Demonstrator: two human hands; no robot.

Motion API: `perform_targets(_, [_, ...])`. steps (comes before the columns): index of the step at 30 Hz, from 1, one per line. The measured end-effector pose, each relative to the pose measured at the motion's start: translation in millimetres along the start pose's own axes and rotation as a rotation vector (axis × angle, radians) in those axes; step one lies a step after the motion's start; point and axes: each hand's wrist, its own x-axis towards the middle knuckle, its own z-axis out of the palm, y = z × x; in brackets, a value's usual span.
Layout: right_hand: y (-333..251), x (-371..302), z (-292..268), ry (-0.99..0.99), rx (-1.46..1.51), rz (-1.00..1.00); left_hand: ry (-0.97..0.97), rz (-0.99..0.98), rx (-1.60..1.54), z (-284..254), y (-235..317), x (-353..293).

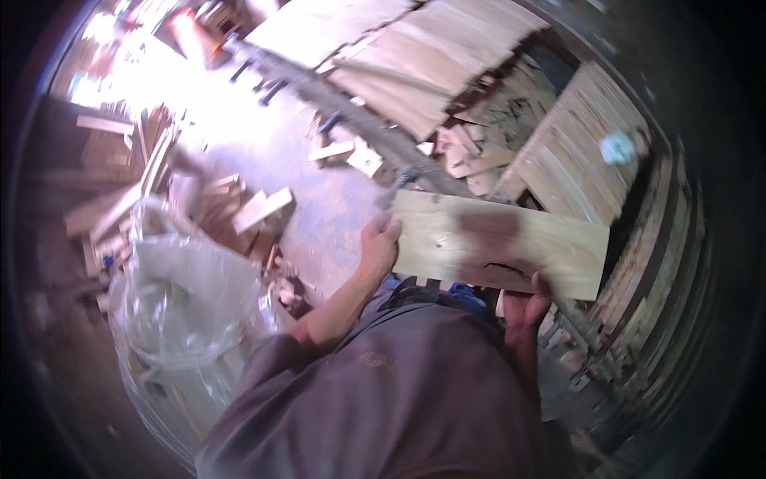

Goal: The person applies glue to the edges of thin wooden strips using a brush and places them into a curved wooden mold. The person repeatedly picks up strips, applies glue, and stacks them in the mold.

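Hands [380, 246] holding rectangular wooden board [499, 246], jagged dark line [508, 267]

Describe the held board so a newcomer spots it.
Find the dark shirt at bottom centre. Just above it, the left hand and right hand grip a pale rectangular board. Unlike nearby wood, it is hand-held, with a jagged dark mark.

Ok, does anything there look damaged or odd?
Yes: the held board has a dark, jagged line near its lower edge, close to the right fingers. It breaks the pale face and looks like a crack. The reddish patch mid-board could be stain or shadow; I cannot tell.
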Motion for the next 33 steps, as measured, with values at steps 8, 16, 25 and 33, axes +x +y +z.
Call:
perform_targets(8, [128, 21, 71, -0.035, -0.100, 0.366, -0.001, 0.164, -0.009, -129, 79, 34])
perform_targets(16, [221, 78, 159, 0.290, -0.404, 0.313, -0.033, 0.064, -0.217, -240, 102, 6])
perform_targets(25, [270, 186, 186, 0.327, -0.558, 0.171, 0.287, -0.215, -0.309, -305, 52, -15])
perform_targets(33, [251, 345, 194, 0.275, -0.410, 0.124, 0.592, -0.266, -0.161, -340, 80, 9])
